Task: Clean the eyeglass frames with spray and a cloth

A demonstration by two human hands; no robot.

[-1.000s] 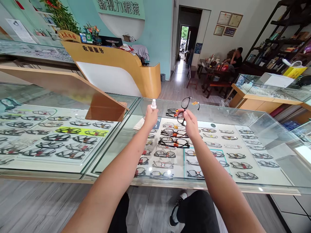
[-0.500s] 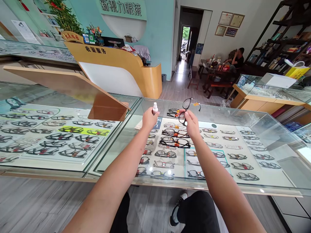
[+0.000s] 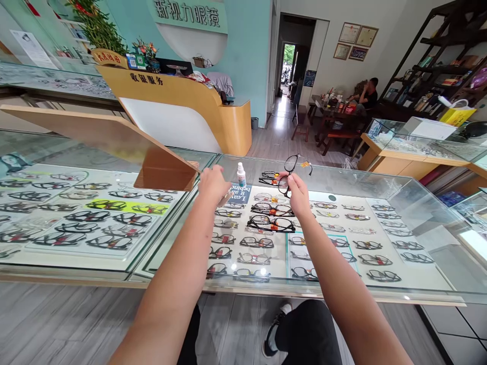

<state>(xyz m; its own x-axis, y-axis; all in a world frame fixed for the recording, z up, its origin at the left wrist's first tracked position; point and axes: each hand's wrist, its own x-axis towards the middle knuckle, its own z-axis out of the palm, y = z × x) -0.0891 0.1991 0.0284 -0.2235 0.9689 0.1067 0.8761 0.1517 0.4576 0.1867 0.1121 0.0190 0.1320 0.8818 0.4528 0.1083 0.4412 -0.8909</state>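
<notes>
My right hand (image 3: 300,193) is closed on a pair of dark-rimmed eyeglasses (image 3: 290,163), raised above the glass counter. An orange tag hangs at their temple. A small white spray bottle (image 3: 241,175) stands upright on the counter, apart from both hands. To its left, my left hand (image 3: 213,183) is over a pale, flat piece that looks like cloth (image 3: 224,197). Most of that hand's fingers are hidden, and I cannot tell whether they grip the piece. Two more black eyeglasses (image 3: 271,223) lie between my arms, with orange tags on them.
The glass display counter (image 3: 178,268) holds rows of eyeglasses. A brown slanted board (image 3: 99,134) stands on the left, close to my left hand. Other dark frames (image 3: 269,177) lie near the counter's far edge. A person (image 3: 369,94) sits at a table in the back.
My left hand has let go of the white spray bottle, which now stands on the counter, and has moved left to the pale piece. My right hand keeps the eyeglasses raised.
</notes>
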